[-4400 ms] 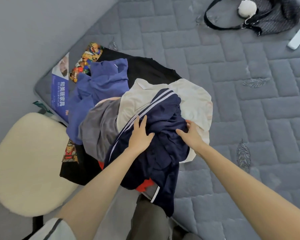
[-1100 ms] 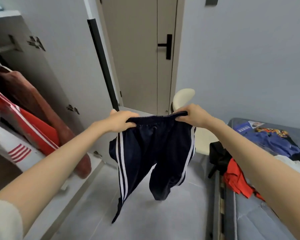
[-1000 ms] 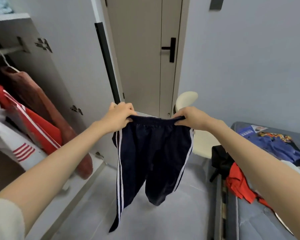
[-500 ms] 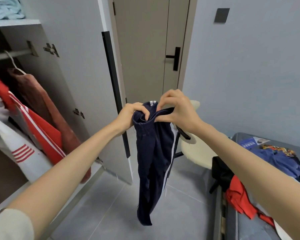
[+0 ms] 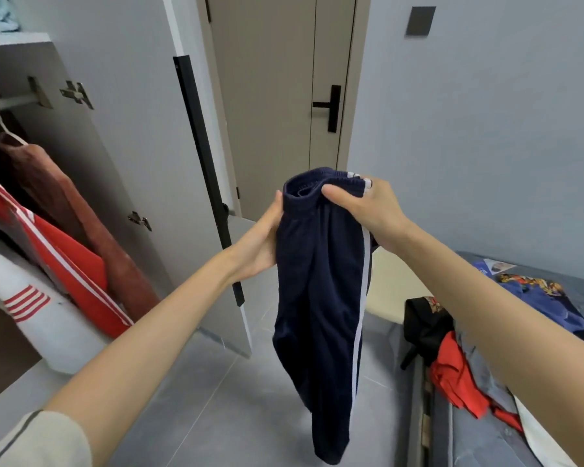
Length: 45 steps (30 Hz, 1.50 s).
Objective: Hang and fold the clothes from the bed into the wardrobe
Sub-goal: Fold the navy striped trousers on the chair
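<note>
Bedroom: right hand [image 5: 375,214], perhaps left hand [image 5: 258,241], grip trousers [image 5: 321,281].

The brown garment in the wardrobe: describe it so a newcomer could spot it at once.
Look into the open wardrobe at the left, below its rail. Nearest the wardrobe door, a white hanger holds the rust-brown garment. Unlike the red garment beside it, it has no white stripes.

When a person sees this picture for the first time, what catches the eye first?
At the centre, navy track bottoms with white side stripes hang folded lengthwise, the right hand gripping the waistband and the left hand holding the side. On the left, a red striped jacket hangs in the open wardrobe; at lower right, a red garment lies at the bed edge.
</note>
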Available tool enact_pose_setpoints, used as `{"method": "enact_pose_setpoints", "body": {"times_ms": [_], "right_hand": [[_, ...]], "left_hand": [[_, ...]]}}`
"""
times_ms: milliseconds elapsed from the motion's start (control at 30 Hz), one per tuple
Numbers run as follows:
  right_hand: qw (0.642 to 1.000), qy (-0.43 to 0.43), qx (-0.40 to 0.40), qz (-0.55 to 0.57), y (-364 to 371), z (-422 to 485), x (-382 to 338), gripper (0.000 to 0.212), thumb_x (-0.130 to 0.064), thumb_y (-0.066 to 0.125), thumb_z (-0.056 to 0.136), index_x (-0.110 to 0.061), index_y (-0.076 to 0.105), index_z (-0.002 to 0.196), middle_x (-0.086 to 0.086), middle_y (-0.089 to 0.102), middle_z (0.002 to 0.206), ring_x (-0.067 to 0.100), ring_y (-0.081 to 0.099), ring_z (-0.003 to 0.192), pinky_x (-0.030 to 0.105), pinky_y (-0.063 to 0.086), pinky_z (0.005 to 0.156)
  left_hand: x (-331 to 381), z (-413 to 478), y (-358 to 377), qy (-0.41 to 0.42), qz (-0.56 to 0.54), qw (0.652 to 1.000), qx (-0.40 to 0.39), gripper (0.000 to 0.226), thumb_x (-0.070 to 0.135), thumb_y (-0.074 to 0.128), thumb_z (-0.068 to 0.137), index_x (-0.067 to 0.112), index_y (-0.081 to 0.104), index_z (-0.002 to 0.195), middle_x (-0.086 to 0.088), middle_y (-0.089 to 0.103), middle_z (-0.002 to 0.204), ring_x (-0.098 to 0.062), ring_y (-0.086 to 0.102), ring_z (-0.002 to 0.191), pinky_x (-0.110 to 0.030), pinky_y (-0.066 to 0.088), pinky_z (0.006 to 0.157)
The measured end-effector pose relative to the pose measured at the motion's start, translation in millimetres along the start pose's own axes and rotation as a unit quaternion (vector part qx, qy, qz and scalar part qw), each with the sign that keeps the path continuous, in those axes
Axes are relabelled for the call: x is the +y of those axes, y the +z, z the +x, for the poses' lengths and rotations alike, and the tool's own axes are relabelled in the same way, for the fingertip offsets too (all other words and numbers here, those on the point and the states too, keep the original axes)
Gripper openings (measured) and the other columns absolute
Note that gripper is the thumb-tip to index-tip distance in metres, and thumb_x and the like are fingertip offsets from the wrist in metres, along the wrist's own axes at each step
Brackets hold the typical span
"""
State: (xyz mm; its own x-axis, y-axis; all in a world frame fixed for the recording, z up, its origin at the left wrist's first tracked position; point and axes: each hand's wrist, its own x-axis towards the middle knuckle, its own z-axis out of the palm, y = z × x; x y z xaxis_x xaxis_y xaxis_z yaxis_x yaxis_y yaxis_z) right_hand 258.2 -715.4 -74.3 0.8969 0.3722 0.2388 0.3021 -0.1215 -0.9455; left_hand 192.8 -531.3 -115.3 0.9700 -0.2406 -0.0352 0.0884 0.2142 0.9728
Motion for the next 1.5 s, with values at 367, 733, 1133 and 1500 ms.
{"method": "enact_pose_setpoints", "body": {"times_ms": [367, 733, 1133, 1500], "right_hand": [[0.990, -0.028, -0.031, -0.131, -37, -5, 20, 0.031, -0.025, 0.080, 0.076, -0.012, 0.068, 0.102, 0.005, 0.073, 0.096, 0.009, 0.069, 0.086, 0.025, 0.055, 0.081], [0.960, 0.009, -0.055, -0.274, -46, -15, 39, 0.029, -0.035, 0.063, 0.091, -0.011, 0.065, 0.106, 0.009, 0.070, 0.100, 0.025, 0.064, 0.093, 0.035, 0.052, 0.082], [0.993, 0.064, 0.012, -0.097, -44, -26, 39, 0.018, -0.017, 0.063, 0.092, -0.022, 0.065, 0.110, -0.005, 0.070, 0.105, 0.003, 0.066, 0.091, 0.013, 0.051, 0.077], [0.968, 0.136, 0.016, -0.208, -104, 12, 75, 0.021, 0.003, 0.060, 0.085, -0.017, 0.062, 0.087, -0.016, 0.059, 0.068, -0.003, 0.049, 0.060, 0.007, 0.038, 0.055]], "left_hand": [[3, 25, 0, 0.063, 0.378, 0.915, 0.128, 0.014, 0.029, 0.059, 0.093, 0.023, 0.063, 0.106, 0.019, 0.062, 0.091, 0.009, 0.056, 0.081, 0.001, 0.041, 0.058], [8, 32, -11, 0.050, 0.327, 0.937, 0.116, 0.032, 0.037, 0.039, 0.102, 0.018, 0.063, 0.111, 0.006, 0.067, 0.108, -0.010, 0.062, 0.100, -0.024, 0.048, 0.086], [6, 40, -33, 0.090, 0.369, 0.925, 0.023, 0.022, 0.037, 0.063, 0.090, 0.039, 0.056, 0.111, 0.040, 0.061, 0.092, 0.024, 0.055, 0.086, 0.003, 0.040, 0.066], [-22, 133, -17, 0.082, 0.387, 0.917, -0.050, 0.026, 0.031, 0.059, 0.094, 0.024, 0.058, 0.119, 0.021, 0.063, 0.112, 0.008, 0.058, 0.102, -0.012, 0.044, 0.086]]}}
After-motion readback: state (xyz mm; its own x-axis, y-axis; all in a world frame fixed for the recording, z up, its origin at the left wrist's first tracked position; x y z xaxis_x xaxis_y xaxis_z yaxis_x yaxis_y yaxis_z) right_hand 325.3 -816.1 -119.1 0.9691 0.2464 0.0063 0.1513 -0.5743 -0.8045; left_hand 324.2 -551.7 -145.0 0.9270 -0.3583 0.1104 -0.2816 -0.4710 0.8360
